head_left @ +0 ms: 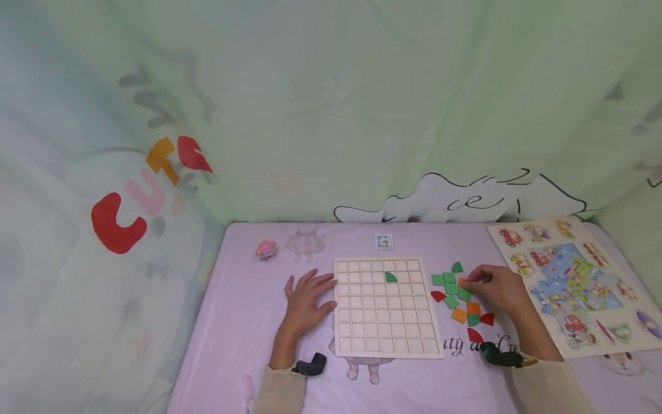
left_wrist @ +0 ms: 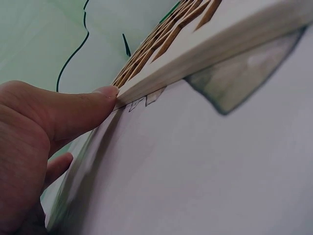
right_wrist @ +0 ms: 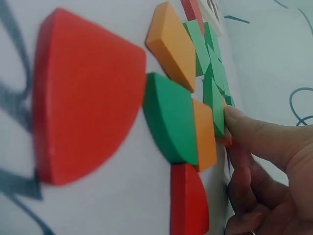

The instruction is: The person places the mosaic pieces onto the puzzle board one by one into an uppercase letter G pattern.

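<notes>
A pale wooden grid board (head_left: 380, 316) lies flat on the table, with one green quarter-circle tile (head_left: 391, 277) in a cell of its second row. My left hand (head_left: 306, 302) lies at the board's left edge, fingers spread and touching it. In the left wrist view the thumb (left_wrist: 83, 110) presses against the board's side (left_wrist: 195, 63). Right of the board, my right hand (head_left: 499, 287) pinches an orange tile (head_left: 462, 282) among loose pieces. Its thumb and fingers partly hide that tile in the right wrist view, beside a green square tile (right_wrist: 213, 107).
Near the right hand lie several green square tiles (head_left: 438, 280), a red quarter-circle (right_wrist: 90, 98) and an orange square (head_left: 458, 315). A picture puzzle board (head_left: 636, 339) sits at the right. Behind the grid are a small patterned card (head_left: 384, 241) and a pink toy (head_left: 266, 249).
</notes>
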Tool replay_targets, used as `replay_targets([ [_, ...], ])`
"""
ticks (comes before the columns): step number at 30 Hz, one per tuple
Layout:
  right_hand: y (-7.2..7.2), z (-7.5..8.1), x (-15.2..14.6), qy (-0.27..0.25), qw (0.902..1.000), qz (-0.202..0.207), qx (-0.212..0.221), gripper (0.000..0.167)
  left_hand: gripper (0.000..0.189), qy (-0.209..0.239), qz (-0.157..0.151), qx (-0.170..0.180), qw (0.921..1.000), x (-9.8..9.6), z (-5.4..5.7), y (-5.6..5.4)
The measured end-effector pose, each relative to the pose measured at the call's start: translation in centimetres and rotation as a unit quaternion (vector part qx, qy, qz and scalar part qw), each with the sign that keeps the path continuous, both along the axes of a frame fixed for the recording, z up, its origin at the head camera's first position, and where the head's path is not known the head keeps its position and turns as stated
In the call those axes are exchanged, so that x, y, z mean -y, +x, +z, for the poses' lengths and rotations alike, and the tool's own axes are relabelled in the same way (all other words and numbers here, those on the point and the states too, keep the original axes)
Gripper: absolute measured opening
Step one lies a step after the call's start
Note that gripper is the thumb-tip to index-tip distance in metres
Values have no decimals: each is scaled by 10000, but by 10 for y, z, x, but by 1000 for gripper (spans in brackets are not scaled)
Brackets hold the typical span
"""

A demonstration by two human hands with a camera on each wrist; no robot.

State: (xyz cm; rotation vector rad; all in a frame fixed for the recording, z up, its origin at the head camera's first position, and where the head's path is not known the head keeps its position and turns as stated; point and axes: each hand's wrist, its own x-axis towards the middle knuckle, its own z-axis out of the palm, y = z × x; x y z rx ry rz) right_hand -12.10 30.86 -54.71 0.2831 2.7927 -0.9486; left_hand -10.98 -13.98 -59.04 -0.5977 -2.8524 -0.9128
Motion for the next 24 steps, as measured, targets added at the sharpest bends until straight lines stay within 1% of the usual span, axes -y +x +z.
replay_targets([
  [4,2,0,2,-84,10000,-15,11,34,47,37,0,3,10000,0,0,1],
  [9,4,0,3,32,10000,-7,78,42,47,51,-19,2,10000,0,1,1],
  [16,5,-1,2,-21,9998,178,125,36,46,37,15,-3,10000,-1,1,0],
  [20,4,-1,2,-65,9993,276,234,36,46,41,13,-21,10000,-1,1,1],
  [24,5,4,2,-135,9989,335,312,34,46,9,20,-45,10000,-1,1,1],
])
